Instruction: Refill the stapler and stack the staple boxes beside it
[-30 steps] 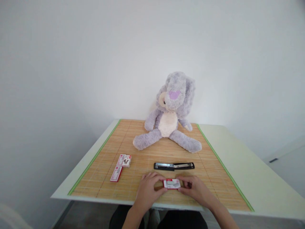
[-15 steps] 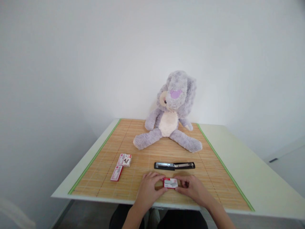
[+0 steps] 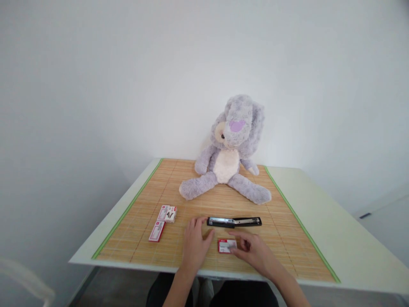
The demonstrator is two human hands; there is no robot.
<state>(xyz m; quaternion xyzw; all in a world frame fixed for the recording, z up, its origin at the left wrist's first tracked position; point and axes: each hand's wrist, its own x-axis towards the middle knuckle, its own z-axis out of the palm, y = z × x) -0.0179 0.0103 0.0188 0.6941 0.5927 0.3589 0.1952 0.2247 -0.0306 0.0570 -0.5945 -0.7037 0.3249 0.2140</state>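
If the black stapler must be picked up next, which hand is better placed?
Probably the left hand: it looks free, with fingertips near the left end of the black stapler. The right hand is at the nearest small box.

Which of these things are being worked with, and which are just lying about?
Seemingly in use:
red-and-white box, at the right hand
opened black stapler, beside the left hand

Seemingly just lying about:
three small boxes, on the mat's left
plush toy, sitting behind
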